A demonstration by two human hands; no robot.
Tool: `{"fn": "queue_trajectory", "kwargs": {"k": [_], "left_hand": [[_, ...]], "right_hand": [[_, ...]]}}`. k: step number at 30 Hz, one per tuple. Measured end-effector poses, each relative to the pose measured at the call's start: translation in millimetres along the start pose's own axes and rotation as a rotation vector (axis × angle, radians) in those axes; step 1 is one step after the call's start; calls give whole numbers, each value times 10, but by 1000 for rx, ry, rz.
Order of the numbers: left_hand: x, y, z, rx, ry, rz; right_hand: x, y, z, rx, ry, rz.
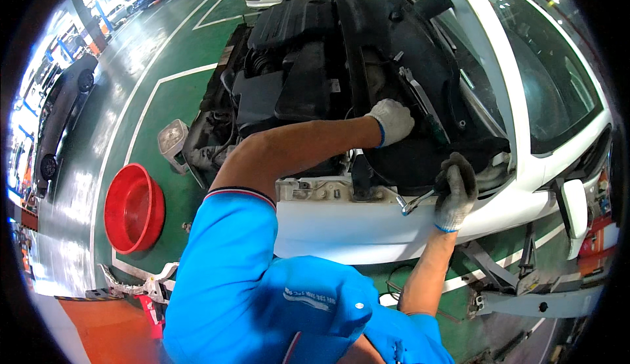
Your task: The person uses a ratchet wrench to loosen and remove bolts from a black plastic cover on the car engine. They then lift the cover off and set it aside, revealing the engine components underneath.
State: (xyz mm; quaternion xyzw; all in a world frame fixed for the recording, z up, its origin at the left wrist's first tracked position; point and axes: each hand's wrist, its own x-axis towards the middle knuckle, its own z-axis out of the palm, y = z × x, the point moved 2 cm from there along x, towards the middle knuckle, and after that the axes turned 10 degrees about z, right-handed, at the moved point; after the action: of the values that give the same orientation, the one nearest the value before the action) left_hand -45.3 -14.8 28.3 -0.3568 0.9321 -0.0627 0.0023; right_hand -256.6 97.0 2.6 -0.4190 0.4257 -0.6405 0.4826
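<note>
Both my hands wear white work gloves with blue cuffs, the right one dirtied dark. With my right hand [455,193] I grip a chrome ratchet wrench [417,202]; its head points left over the edge of the white fender [367,229]. My left hand [392,121] reaches across the open engine bay and is closed in a fist above a black plastic panel [400,161]. Whatever lies in its fingers, if anything, is hidden. Just beyond it, a long metallic piece [421,98] rests on the black cowl area near the windshield.
A black engine cover [292,26] fills the bay's far side. On the green floor at left stand a red basin [134,210] and a detached headlamp [172,137]. A grey lift arm [538,303] extends beneath the car at right. The side mirror [575,208] juts out at far right.
</note>
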Motion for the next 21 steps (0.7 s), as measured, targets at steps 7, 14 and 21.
{"fn": "queue_trajectory", "kwargs": {"k": [7, 14, 21], "left_hand": [[17, -61, 53, 63, 6, 84], [20, -74, -5, 60, -87, 84], [64, -20, 9, 16, -81, -19]], "right_hand": [[-9, 9, 14, -1, -4, -20], [9, 40, -12, -7, -10, -40], [27, 22, -45, -45, -26, 7]]}}
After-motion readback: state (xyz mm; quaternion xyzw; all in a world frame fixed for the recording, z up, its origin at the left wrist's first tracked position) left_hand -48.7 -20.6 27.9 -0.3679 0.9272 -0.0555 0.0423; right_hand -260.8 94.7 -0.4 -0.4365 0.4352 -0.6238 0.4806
